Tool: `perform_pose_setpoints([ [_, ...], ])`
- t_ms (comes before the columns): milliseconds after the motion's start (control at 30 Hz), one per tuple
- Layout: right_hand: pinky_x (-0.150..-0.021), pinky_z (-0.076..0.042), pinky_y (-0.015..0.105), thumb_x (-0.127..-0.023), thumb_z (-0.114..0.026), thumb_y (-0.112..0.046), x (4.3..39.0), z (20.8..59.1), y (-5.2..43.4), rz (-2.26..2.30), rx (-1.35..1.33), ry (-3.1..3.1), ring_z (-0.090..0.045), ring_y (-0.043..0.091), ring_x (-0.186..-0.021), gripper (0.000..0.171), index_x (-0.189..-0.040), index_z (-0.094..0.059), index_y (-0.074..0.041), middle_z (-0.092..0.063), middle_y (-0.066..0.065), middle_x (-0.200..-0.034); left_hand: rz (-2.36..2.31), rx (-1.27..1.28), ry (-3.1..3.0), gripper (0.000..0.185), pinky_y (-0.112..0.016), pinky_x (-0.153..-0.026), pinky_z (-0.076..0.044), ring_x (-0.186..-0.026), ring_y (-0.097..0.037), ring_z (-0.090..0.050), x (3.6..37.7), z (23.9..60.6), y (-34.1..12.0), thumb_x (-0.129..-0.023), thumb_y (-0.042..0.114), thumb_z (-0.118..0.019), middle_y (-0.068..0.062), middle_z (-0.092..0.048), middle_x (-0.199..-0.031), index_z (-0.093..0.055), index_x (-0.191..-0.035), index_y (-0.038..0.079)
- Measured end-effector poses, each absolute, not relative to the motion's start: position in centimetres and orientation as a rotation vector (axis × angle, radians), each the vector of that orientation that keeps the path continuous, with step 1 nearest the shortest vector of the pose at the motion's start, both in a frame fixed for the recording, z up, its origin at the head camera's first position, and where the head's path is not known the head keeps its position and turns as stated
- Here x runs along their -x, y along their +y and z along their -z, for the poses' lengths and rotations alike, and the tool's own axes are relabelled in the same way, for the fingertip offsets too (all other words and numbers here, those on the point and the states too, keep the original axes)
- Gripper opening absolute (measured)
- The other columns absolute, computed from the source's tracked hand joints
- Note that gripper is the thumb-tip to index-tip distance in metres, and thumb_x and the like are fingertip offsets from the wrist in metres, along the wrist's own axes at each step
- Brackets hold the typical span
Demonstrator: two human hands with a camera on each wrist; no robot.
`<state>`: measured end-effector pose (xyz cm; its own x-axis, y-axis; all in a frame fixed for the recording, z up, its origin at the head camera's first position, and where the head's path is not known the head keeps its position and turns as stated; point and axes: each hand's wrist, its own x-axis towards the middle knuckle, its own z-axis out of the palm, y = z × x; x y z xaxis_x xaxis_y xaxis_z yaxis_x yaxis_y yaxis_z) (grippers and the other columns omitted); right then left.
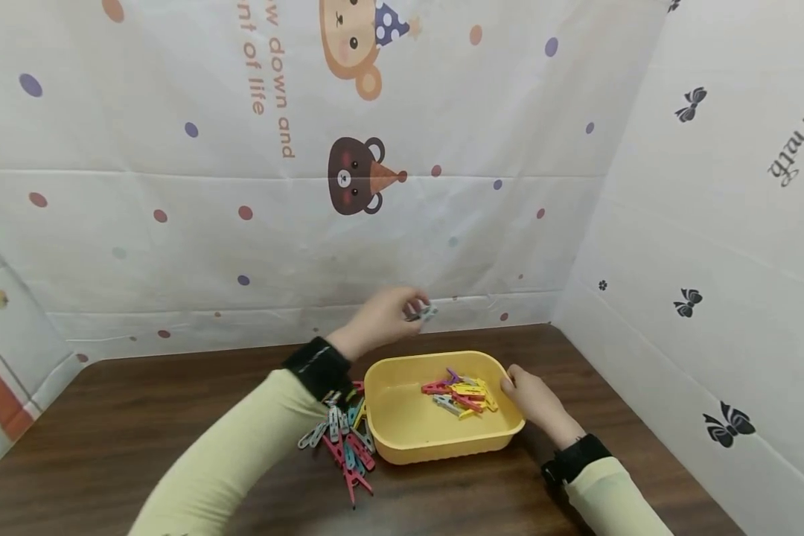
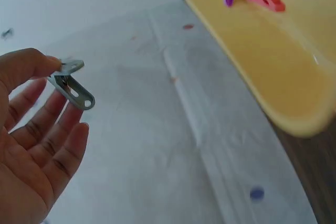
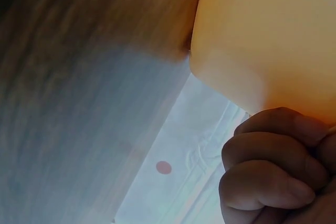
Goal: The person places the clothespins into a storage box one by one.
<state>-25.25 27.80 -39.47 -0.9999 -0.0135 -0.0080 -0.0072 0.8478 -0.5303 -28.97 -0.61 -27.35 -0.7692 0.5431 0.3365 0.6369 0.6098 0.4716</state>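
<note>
Above the far edge of a yellow plastic basin [image 1: 398, 408], my left hand [image 1: 383, 318] pinches a grey clothespin [image 2: 79, 94] between thumb and fingertips. The left wrist view shows the clothespin's two arms spread apart. My right hand [image 1: 537, 402] grips the basin's right rim, its fingers [image 3: 268, 182] curled against the outer wall. Inside the basin lie several clothespins [image 1: 469, 393] in yellow, red, purple and grey, gathered toward the right. A loose pile of clothespins [image 1: 350, 447], grey, red and blue among them, lies on the table left of the basin, partly hidden by my left sleeve.
The dark wooden table [image 1: 174, 424] runs back to a white printed sheet [image 1: 194, 246] with dots and cartoon bears. Another white sheet [image 1: 650, 313] with bows closes off the right side.
</note>
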Motion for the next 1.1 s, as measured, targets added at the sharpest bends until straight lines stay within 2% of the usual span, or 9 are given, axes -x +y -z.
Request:
perform_pose_setpoints([
  [200,-0.057,-0.039,0.028,-0.106,-0.046,-0.018,25.4,39.1,28.3,0.843,0.037,3.026,-0.050,0.017,-0.063,0.021,-0.103,-0.053,0.002,-0.048,0.006,-0.074,0.756,1.073,-2.723,0.025,-0.031,-0.086,-0.058,-0.100,-0.020,-0.071,30.4,29.6,4.7,-0.094,0.014,-0.072,-0.008,-0.075,-0.110,-0.069,-0.118,0.011],
  [367,-0.056,-0.041,0.028,-0.106,-0.046,-0.018,25.5,38.9,28.4,0.833,0.034,3.016,-0.052,0.017,-0.063,0.022,-0.104,-0.053,0.003,-0.050,0.007,-0.075,0.688,1.047,-2.837,0.026,-0.028,-0.086,-0.055,-0.099,-0.017,-0.068,30.8,32.1,7.1,-0.094,0.016,-0.073,-0.005,-0.074,-0.110,-0.069,-0.119,0.014],
  [667,-0.056,-0.040,0.028,-0.106,-0.046,-0.018,25.5,39.1,28.0,0.851,0.022,2.998,-0.051,0.017,-0.062,0.021,-0.101,-0.052,0.001,-0.048,0.006,-0.073,0.488,0.918,-2.970,0.027,-0.029,-0.091,-0.057,-0.100,-0.014,-0.069,31.3,35.4,8.4,-0.092,0.022,-0.076,0.001,-0.076,-0.112,-0.072,-0.119,0.019],
  [933,-0.056,-0.041,0.028,-0.106,-0.046,-0.019,25.6,39.2,27.8,0.842,0.003,2.990,-0.051,0.017,-0.063,0.022,-0.105,-0.053,0.003,-0.049,0.007,-0.074,0.294,0.977,-2.980,0.027,-0.024,-0.075,-0.051,-0.079,-0.010,-0.057,31.0,36.3,8.9,-0.095,0.021,-0.073,0.003,-0.075,-0.098,-0.073,-0.122,0.019],
  [1100,-0.056,-0.040,0.028,-0.106,-0.046,-0.018,25.6,39.3,27.7,0.838,0.005,2.992,-0.050,0.017,-0.063,0.021,-0.103,-0.052,0.002,-0.048,0.006,-0.074,0.242,0.961,-2.975,0.028,-0.024,-0.082,-0.055,-0.090,-0.009,-0.066,30.7,37.0,8.8,-0.096,0.018,-0.071,0.004,-0.077,-0.107,-0.074,-0.124,0.020],
])
